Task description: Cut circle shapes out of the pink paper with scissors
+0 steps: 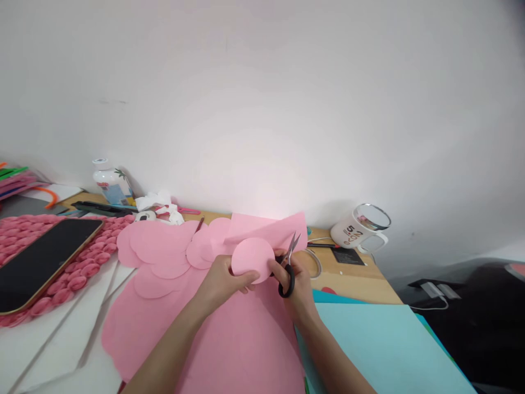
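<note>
My left hand [221,280] pinches a round pink paper piece [252,258] and holds it up above the table. My right hand [297,284] grips black-handled scissors [287,267], with the blades pointing up at the right edge of that round piece. Behind the blades a pink sheet [268,227] stands partly folded up. Several cut pink rounds [162,246] lie overlapped on the table to the left, and a large pink sheet [229,339] lies under my forearms.
A white mug [359,232] stands at the back right on the wooden table [356,279]. Light blue paper [377,345] lies at the right front. A dark tablet [39,260] rests on pink knitted yarn [77,273] at the left. A bottle [109,183] stands by the wall.
</note>
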`<action>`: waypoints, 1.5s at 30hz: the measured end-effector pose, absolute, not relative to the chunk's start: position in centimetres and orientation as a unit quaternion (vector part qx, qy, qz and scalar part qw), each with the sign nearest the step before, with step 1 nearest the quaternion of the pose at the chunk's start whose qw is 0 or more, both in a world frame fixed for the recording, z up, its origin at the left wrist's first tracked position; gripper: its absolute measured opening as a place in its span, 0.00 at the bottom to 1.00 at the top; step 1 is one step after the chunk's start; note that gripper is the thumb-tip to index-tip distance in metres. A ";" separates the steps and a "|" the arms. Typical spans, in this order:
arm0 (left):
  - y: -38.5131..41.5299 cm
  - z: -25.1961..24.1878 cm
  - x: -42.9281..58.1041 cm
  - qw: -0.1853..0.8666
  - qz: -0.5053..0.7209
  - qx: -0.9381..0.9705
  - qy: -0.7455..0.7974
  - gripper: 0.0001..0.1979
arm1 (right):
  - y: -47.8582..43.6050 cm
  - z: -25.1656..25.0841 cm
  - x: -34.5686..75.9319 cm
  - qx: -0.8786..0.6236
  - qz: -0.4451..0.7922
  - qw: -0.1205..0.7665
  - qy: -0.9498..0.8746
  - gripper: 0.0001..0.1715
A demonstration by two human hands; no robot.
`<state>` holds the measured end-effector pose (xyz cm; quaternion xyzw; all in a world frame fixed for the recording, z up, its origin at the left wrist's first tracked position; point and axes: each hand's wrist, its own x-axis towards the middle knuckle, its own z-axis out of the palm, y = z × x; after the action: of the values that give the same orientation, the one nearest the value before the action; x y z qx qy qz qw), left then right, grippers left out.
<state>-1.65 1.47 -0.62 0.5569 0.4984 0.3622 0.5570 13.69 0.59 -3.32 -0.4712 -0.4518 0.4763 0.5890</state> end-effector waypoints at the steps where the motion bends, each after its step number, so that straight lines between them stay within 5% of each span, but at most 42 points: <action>1: 1.5 -0.6 -1.6 0.553 0.373 0.556 0.497 0.11 | 0.6 -3.4 13.7 -0.473 0.474 0.589 -0.452 0.13; 26: 1.8 -0.7 -2.2 0.471 0.506 0.524 0.497 0.12 | -0.2 -3.0 13.2 -0.461 0.450 0.573 -0.507 0.14; 39: 1.2 0.0 -1.4 0.563 0.410 0.561 0.447 0.11 | -0.1 -3.5 13.3 -0.457 0.420 0.623 -0.475 0.13; 45: 1.4 0.0 -1.6 0.546 0.499 0.503 0.447 0.14 | -0.1 -3.5 13.1 -0.393 0.474 0.588 -0.524 0.14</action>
<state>-1.64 1.37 -0.01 0.5034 0.4466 0.4992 0.5458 13.10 -0.09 -3.54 -0.3931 -0.5240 0.4743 0.5882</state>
